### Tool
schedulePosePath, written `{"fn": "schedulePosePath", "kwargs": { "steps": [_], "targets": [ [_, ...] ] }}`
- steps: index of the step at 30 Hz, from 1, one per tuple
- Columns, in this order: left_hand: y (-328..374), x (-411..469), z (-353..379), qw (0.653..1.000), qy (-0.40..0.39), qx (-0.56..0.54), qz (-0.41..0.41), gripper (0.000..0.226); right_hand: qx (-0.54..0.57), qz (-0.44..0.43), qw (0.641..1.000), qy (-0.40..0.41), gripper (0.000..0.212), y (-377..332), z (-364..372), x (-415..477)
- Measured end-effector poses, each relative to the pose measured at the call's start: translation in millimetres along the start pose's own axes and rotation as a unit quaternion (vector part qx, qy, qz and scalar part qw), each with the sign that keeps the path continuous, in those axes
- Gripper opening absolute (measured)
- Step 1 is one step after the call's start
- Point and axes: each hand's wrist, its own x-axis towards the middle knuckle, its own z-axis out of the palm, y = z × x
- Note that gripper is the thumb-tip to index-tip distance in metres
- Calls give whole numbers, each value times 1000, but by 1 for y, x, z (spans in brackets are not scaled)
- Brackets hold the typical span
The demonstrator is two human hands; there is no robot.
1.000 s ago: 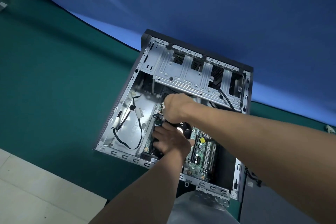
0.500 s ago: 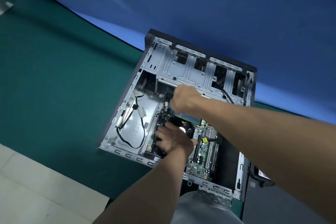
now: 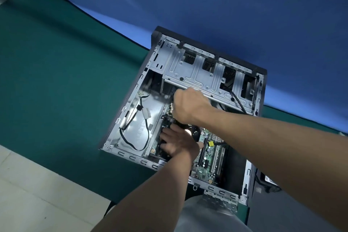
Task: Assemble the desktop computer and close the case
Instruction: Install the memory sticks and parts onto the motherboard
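My open computer case (image 3: 130, 103) lies on its side on the green-covered bench (image 3: 56, 81). My left hand (image 3: 177, 144) rests on the black CPU fan (image 3: 195, 134) over the motherboard (image 3: 211, 158), fingers spread across it. My right hand (image 3: 188, 105) is curled just below the drive cage (image 3: 197, 75); I can't tell whether it grips anything.

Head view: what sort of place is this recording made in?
Probably a staged workbench set up for recording: an open computer case lies on a green mat, a blue backdrop cloth hangs behind, and pale floor tiles show below.
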Motion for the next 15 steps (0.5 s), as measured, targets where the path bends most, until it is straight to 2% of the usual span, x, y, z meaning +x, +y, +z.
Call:
{"fn": "schedulePosePath", "kwargs": {
  "steps": [2,4,5,7,9,10,11,13,15],
  "targets": [
    [2,-1,-1,1000,-2,0,-5,102,-13,-2,999,-50,13,5,-4,4],
    [2,-1,-1,1000,-1,5,-2,102,-100,-75,987,-96,16,7,-12,-1],
    [2,-1,0,1000,3,5,-2,102,-161,-128,975,-85,23,9,-14,-4],
    [2,-1,1,1000,6,6,0,104,-288,-238,927,-24,27,12,-16,-8],
    [1,0,2,1000,8,11,7,105,-316,-297,901,10,24,11,-14,-12],
    [1,1,3,1000,9,15,12,104,-306,-292,906,16,24,8,-10,-14],
    [0,2,3,1000,7,17,13,102,-267,-259,928,21,24,6,-6,-14],
    [0,3,1,1000,3,11,10,100,-135,-120,984,16,23,4,-1,-10],
    [-1,3,-1,1000,-3,4,5,101,-25,-4,1000,-6,13,2,0,-4]
  ]
}}
